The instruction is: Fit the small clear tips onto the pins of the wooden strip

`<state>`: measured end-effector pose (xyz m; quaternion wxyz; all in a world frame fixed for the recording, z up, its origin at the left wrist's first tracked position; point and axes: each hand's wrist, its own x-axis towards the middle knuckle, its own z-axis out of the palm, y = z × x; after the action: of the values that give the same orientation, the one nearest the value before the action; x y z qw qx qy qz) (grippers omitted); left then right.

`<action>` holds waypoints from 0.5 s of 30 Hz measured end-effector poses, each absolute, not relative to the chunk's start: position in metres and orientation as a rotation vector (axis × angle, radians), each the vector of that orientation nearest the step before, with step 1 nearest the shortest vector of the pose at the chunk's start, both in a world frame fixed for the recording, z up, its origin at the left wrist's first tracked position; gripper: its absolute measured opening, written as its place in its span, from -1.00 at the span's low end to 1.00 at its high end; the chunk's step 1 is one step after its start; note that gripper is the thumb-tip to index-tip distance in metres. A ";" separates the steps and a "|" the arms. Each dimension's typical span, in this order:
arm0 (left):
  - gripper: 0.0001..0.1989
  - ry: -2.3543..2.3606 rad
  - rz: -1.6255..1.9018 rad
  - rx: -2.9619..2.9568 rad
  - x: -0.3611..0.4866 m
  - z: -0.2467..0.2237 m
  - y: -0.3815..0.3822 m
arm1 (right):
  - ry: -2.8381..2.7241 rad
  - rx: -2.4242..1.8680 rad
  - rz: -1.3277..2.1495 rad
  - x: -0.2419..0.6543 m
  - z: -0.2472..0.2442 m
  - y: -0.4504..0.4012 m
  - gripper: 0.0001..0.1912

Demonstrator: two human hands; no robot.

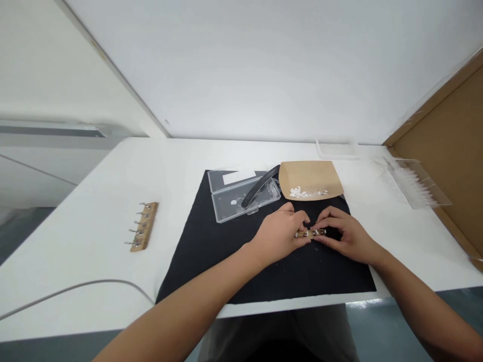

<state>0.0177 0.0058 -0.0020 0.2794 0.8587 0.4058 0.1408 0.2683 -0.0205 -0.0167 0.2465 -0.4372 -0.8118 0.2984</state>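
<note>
Small strip (310,234) held between two hands, over the black mat (211,261).
Through the head camera I see my left hand (281,229) and right hand (345,236), each grip pinched on one end; a paper tray (311,173) lies beyond.

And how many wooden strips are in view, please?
2: the left strip lies on the table, left of the mat; the held strip is between left hand and right hand, partly covered.

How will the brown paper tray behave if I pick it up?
The tray looks like thin card, so it is probably light and may flex when gripped. The white pieces inside look loose, so tilting could spill them.
</note>
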 end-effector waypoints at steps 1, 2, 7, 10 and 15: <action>-0.68 1.091 0.378 2.305 0.018 -0.002 0.006 | -2.213 -1.193 0.795 0.267 -0.017 -0.021 -0.85; -0.69 1.091 0.376 2.309 0.018 -0.002 0.005 | -2.207 -1.197 0.775 0.265 -0.018 -0.021 -0.86; -0.70 1.109 0.383 2.321 0.018 -0.002 0.004 | -2.173 -1.195 0.730 0.262 -0.022 -0.023 -0.89; -0.71 1.122 0.397 2.322 0.018 -0.002 0.002 | -2.168 -1.182 0.718 0.262 -0.023 -0.023 -0.91; -0.70 1.082 0.425 2.332 0.016 -0.005 0.005 | -2.177 -1.182 0.699 0.261 -0.024 -0.023 -0.92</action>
<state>0.0163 0.0048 -0.0046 0.2649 0.8629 0.4005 0.1575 0.2611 -0.0230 -0.0235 0.2800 -0.4409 -0.8119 0.2607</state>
